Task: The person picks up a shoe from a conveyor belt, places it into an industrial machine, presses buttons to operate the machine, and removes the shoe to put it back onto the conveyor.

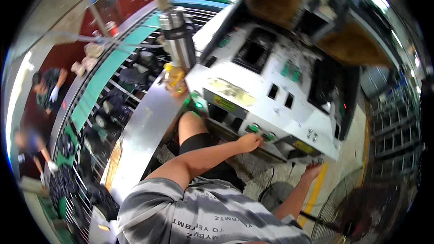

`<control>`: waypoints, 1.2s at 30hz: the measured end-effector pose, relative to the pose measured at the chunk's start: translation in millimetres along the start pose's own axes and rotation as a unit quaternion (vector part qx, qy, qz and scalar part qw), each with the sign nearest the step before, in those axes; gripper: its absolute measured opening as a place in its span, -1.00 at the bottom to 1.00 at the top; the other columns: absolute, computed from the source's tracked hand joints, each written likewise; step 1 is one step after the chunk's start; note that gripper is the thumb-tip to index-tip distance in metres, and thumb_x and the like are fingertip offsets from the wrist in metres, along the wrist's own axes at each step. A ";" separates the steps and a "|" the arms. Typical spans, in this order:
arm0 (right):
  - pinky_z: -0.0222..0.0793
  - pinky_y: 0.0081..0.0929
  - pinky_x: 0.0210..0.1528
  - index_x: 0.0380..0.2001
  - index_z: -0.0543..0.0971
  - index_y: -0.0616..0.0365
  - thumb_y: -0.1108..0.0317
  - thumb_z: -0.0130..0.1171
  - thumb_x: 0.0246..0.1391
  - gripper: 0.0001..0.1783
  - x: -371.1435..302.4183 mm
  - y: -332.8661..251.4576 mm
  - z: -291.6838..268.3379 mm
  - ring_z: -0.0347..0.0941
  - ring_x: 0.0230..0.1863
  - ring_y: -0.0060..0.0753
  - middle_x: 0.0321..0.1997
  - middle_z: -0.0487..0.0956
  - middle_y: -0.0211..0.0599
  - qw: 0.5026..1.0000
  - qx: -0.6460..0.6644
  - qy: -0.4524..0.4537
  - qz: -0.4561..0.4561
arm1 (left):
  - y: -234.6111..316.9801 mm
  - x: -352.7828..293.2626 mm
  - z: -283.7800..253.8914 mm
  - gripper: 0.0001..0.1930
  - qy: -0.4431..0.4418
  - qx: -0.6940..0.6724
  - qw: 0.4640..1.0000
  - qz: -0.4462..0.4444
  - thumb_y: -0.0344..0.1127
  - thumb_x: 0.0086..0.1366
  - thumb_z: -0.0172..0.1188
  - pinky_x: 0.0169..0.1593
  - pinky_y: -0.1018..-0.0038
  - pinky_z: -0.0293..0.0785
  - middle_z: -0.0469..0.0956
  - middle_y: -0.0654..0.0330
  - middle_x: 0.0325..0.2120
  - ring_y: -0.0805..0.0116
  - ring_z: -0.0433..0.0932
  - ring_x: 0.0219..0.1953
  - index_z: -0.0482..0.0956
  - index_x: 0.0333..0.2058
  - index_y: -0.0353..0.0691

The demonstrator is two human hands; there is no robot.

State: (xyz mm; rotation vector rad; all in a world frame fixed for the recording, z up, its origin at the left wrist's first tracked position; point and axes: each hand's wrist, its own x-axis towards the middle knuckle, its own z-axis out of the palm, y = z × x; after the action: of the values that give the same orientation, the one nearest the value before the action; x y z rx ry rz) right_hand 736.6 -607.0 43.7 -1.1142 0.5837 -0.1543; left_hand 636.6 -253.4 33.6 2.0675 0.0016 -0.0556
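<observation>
My left hand (250, 142) is closed, its fingers curled at the front of a white machine (253, 95). It lies just below two round green controls (254, 128) on the front panel; what the fingers hold, if anything, is hidden. Over at the right end of the panel is my right hand (312, 171), close under the machine's lower edge. Its fingers are too small and blurred to make out. The machine top has a black-framed recess (256, 50), rectangular slots and green pieces (290, 70).
A metal table (144, 122) and a roller conveyor (108, 81) carrying dark shoes run along the left. A yellow-capped bottle (174, 79) stands beside a steel cylinder (180, 36). Two people (47, 86) are at the far left. Lower right holds a fan (357, 212); a rack (393, 135) stands beyond.
</observation>
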 end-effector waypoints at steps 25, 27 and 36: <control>0.21 -0.51 -0.48 -0.58 0.44 0.23 0.28 0.07 0.23 -0.67 -490.9 318.4 255.4 0.26 -0.58 -0.57 -0.65 0.37 -0.38 0.420 -0.274 -0.851 -0.155 | -28.1 -675.9 -23.0 -0.17 0.840 0.112 0.352 -0.396 -0.25 0.01 0.40 0.22 0.28 0.27 0.40 -0.12 0.10 0.06 0.38 0.17 0.22 0.25 -0.28; 0.26 -0.38 -0.46 -0.57 0.46 0.28 0.27 0.15 0.14 -0.69 -516.3 314.3 232.5 0.31 -0.58 -0.36 -0.65 0.37 -0.17 0.374 -0.271 -0.860 -0.218 | -40.2 -679.3 -23.1 -0.07 0.858 0.074 0.332 -0.385 -0.21 -0.02 0.45 0.22 0.28 0.28 0.37 -0.13 0.14 0.04 0.39 0.17 0.14 0.29 -0.27; 0.25 -0.43 -0.49 -0.60 0.45 0.28 0.29 0.15 0.14 -0.68 -534.5 354.3 230.3 0.28 -0.61 -0.51 -0.69 0.40 -0.29 0.329 -0.306 -0.863 -0.229 | -69.5 -707.1 -48.8 -0.31 0.890 0.043 0.341 -0.301 -0.36 -0.06 0.42 0.07 0.39 0.42 0.56 -0.01 -0.08 0.25 0.54 -0.04 0.41 0.10 -0.38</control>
State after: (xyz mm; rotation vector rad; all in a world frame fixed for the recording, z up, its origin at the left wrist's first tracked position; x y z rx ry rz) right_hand 346.2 -50.3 -1.4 -1.4230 -1.8434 0.8517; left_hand -69.6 -161.4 24.3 0.9736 2.0696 1.7504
